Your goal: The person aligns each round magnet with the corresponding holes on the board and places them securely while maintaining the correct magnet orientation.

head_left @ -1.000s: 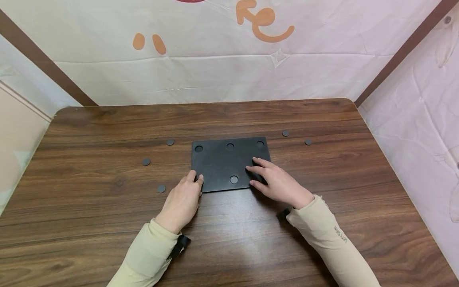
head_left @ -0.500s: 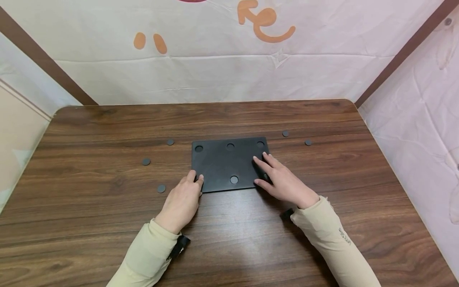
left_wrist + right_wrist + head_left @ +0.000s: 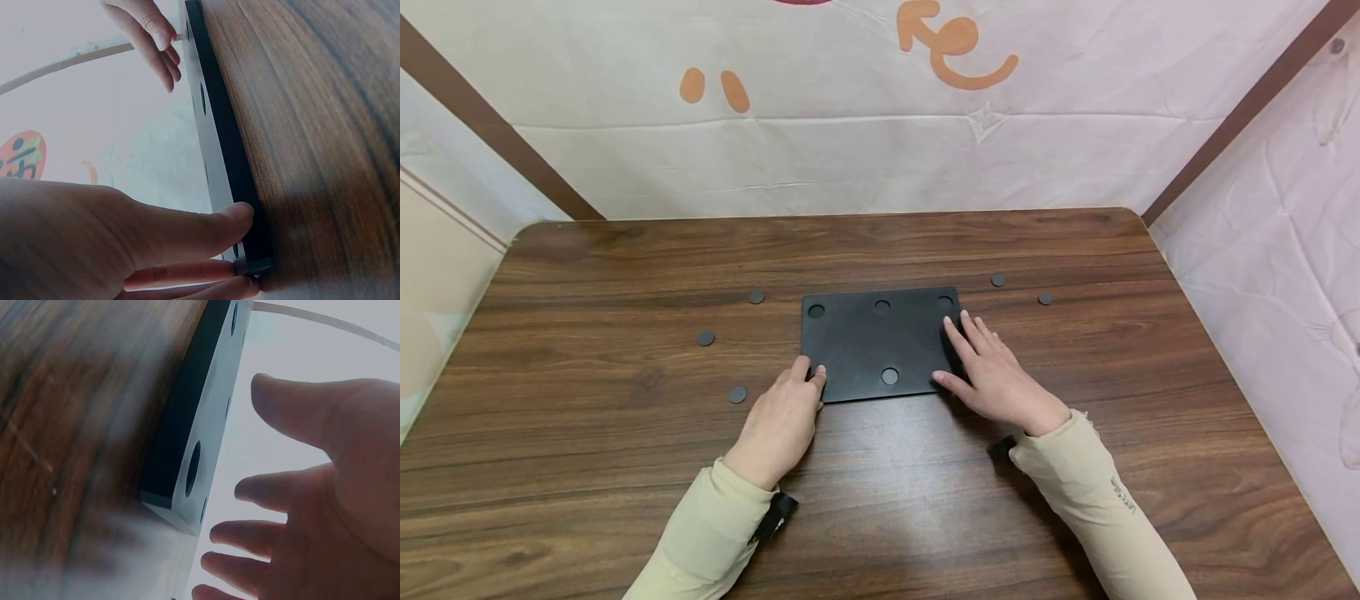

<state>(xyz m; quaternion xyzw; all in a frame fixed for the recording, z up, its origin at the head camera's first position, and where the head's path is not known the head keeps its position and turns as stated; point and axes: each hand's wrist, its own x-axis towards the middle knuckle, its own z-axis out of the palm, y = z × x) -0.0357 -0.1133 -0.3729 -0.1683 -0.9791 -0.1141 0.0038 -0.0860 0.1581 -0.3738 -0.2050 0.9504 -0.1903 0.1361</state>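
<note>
A black rectangular board (image 3: 865, 342) with round recesses lies on the wooden table. My left hand (image 3: 778, 425) grips its near left corner; in the left wrist view the thumb (image 3: 234, 214) presses the front edge and the fingers bend round the side. Over the board's right end, my right hand (image 3: 1000, 379) spreads its fingers, holding nothing. The right wrist view shows those fingertips (image 3: 250, 489) apart from the board's top face. The front middle recess (image 3: 890, 376) looks paler grey than the back ones. The near corners' recesses are hidden by my hands in the head view.
Small dark grey discs lie around the board: a near left disc (image 3: 738, 395), a far left disc (image 3: 706, 338), one by the back left (image 3: 757, 297), and two at the back right, the inner disc (image 3: 997, 280) and outer disc (image 3: 1045, 298). A printed curtain (image 3: 850, 167) hangs behind the table.
My right hand has shifted right and slightly back across the board, its fingers spreading straighter. The left hand, the board and the discs stay in place.
</note>
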